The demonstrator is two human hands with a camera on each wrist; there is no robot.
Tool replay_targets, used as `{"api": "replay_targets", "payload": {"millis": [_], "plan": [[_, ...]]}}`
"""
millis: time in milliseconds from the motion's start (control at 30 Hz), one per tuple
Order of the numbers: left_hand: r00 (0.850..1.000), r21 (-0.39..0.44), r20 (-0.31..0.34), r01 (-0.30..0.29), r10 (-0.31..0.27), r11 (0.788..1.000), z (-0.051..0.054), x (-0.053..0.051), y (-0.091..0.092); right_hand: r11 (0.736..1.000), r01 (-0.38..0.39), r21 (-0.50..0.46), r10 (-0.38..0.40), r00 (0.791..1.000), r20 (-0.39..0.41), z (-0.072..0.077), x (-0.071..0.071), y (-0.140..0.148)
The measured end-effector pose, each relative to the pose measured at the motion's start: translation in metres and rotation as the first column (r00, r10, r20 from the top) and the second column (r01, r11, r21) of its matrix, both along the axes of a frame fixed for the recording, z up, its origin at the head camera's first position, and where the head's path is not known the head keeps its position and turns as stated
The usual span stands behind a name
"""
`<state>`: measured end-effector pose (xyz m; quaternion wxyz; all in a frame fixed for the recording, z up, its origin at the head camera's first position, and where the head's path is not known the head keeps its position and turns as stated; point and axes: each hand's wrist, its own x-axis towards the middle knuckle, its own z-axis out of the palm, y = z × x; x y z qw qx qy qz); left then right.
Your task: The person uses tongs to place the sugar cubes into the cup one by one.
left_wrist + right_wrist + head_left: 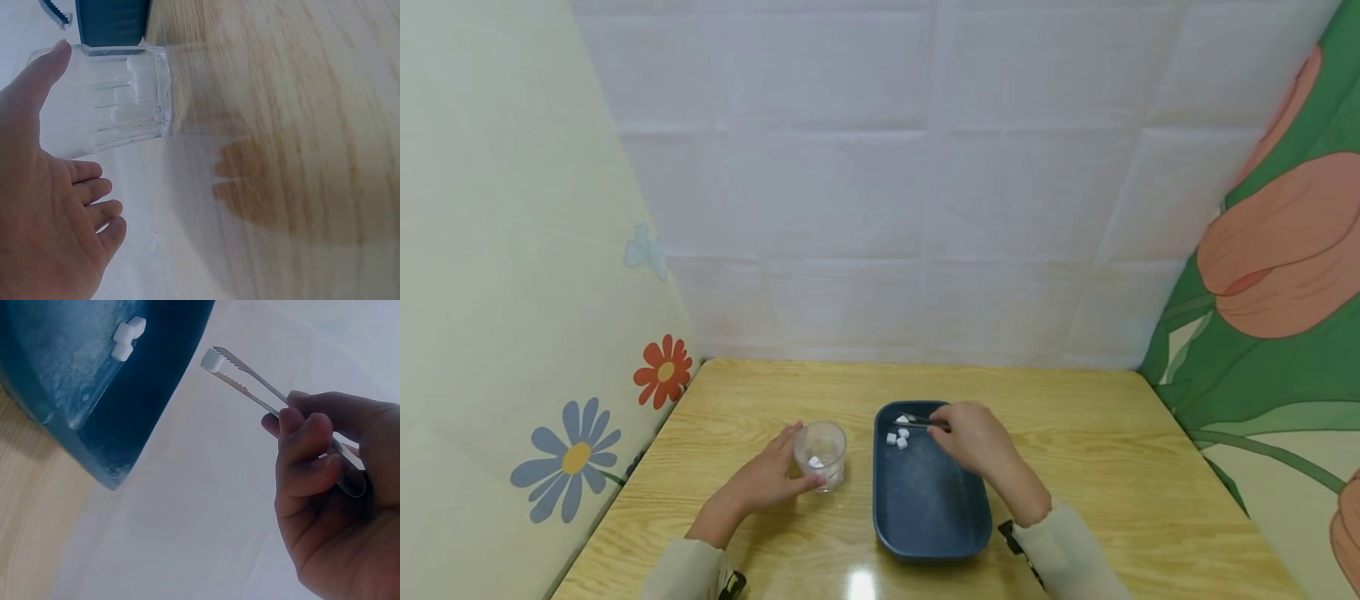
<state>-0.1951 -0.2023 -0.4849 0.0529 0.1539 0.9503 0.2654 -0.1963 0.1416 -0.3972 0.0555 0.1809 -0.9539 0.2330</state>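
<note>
My right hand (973, 437) grips small metal tongs (259, 387) with serrated tips. A white cube (212, 360) is pinched between those tips, above the far left part of a dark blue tray (932, 508). Several white cubes (902, 442) lie in the tray below it. Left of the tray, a clear glass (830, 429) stands upright on the table. My left hand (767, 475) holds the glass, thumb on the near side and index finger on the far side. White cubes (142, 76) sit at the bottom of the glass, seen through its wall.
The wooden table (1075, 433) extends on both sides of the tray and glass. A pale creased sheet (880, 208) hangs behind it. Flower-printed cloths stand at the left (497, 292) and right (1285, 250).
</note>
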Motion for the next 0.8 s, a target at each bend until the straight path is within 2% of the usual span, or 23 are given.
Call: {"api": "replay_targets", "payload": {"millis": [533, 800], "plan": [[1.0, -0.005, -0.019, 0.005, -0.005, 1.0, 0.001, 0.0, -0.002, 0.996, -0.085, 0.014, 0.085, 0.996, -0.04, 0.022, 0.009, -0.025], [1.0, -0.005, -0.002, 0.002, -0.002, 1.0, -0.001, -0.001, -0.003, 0.991, -0.131, 0.037, 0.133, 0.99, -0.051, 0.026, 0.008, -0.033]]}}
